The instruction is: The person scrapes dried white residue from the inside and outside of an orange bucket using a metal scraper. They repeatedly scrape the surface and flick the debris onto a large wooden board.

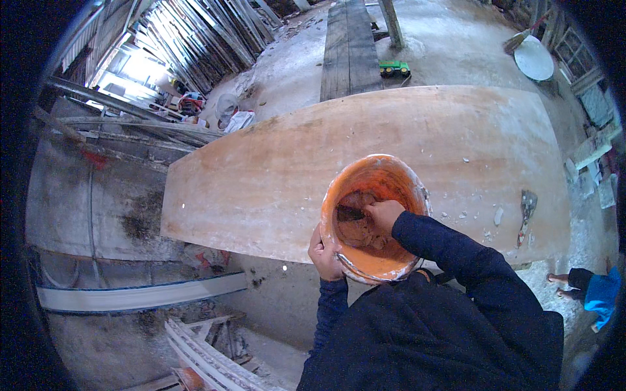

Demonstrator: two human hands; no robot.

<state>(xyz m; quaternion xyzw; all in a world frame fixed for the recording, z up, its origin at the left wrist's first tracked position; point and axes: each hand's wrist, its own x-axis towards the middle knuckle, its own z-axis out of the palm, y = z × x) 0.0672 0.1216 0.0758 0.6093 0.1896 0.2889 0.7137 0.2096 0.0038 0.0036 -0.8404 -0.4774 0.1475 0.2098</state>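
Observation:
An orange bucket (373, 171) with a pale-smeared rim is tipped so that its mouth faces me, at the near edge of a wooden board. My left hand (325, 255) is closed on the bucket's rim at the left side. My right hand (385, 216) reaches inside, its fingers closed on a scraper with a dark flat blade (349, 213); the handle is hidden in the hand. Around the blade sits a thick, pale brownish paste (365, 236). A second scraper (527, 212), crusted with dried paste, lies on the board to the right.
The wide wooden board (261, 176) carries several pale crumbs. Beyond it lie dark planks (349, 52), a green toy truck (394, 68) and a white round dish (534, 58). A person in blue (600, 296) is at the right. A white strip (143, 294) is at the left.

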